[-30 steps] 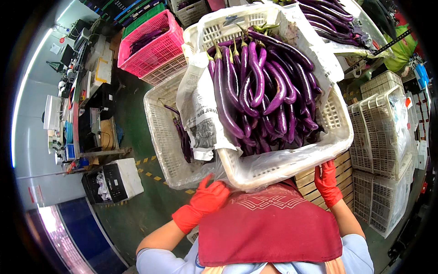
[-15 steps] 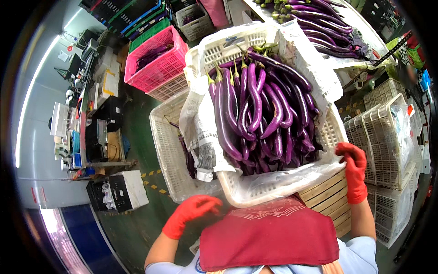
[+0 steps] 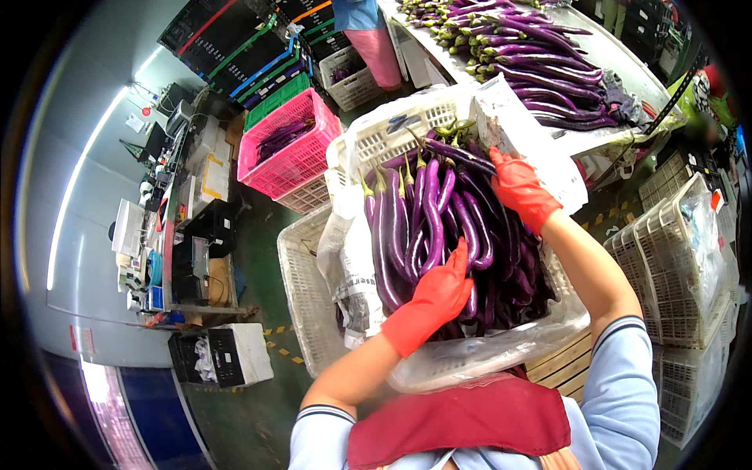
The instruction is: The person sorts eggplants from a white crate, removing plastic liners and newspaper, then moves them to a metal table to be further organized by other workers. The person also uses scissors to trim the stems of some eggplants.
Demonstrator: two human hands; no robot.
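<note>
Gloved in red, my left hand (image 3: 439,294) lies on eggplants (image 3: 431,215) in a white basket (image 3: 376,141), fingers stretched upward along them. My right hand (image 3: 513,184), also red-gloved, is higher at the right, fingers curled on the end of a long eggplant (image 3: 462,157) beside white paper (image 3: 517,125). Printed paper (image 3: 345,274) also lines the basket's left side. Clear plastic (image 3: 517,341) runs along the near rim. A second white basket (image 3: 305,301) sits under and left of it.
Behind are a pink crate (image 3: 290,168), stacked dark crates (image 3: 227,47), a person's pink-clad legs (image 3: 372,59) and a table (image 3: 642,78) bearing rows of eggplants. Stacked white crates (image 3: 658,274) stand right, above a slatted wooden surface (image 3: 556,364); a cluttered bench (image 3: 196,258) runs along the left.
Both hands have risen from below and beside the basket onto the eggplants, the right one furthest up. The whole scene has shifted downward in view, showing more of the table and person behind.
</note>
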